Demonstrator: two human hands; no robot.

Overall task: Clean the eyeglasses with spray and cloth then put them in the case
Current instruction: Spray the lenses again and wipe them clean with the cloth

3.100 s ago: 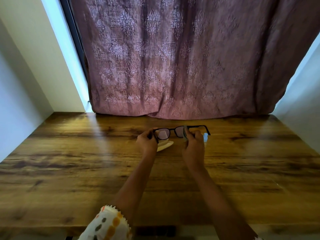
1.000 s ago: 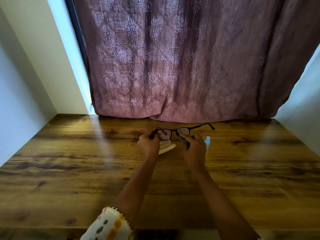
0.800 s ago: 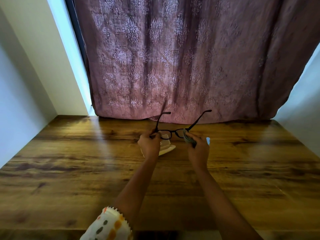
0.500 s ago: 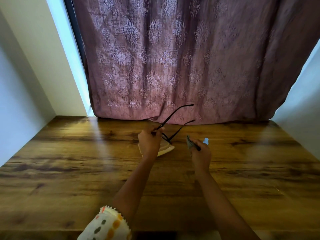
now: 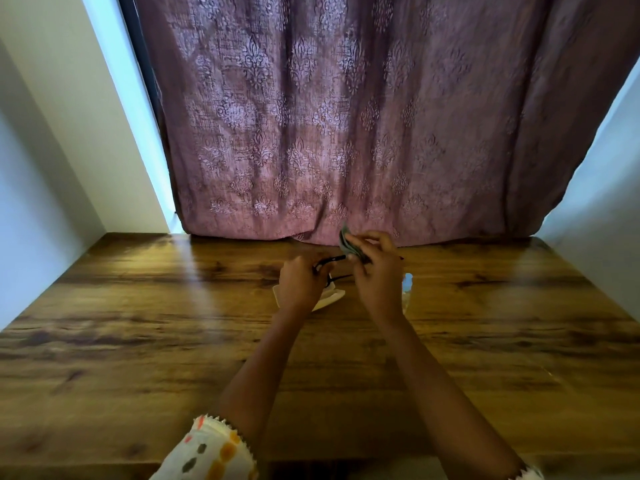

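Glossy wood-grain table (image 5: 138,341); thin black eyeglasses (image 5: 334,259), seemingly crumpled grey cloth (image 5: 345,242).

Dim; backlit curtain (image 5: 346,133), table (image 5: 138,341) glare, wide-angle edge distortion.

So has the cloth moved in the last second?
Yes. The cloth rose from level with the spray bottle up across the curtain hem, in the right hand.

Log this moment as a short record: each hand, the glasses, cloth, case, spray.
left hand: grips the black eyeglasses
right hand: pinches the folded grey cloth beside them; contact unclear
case: cream, on the wooden table, partly hidden by the left hand
spray bottle: blue cap, standing just beyond the right hand
eyeglasses in case: not yet
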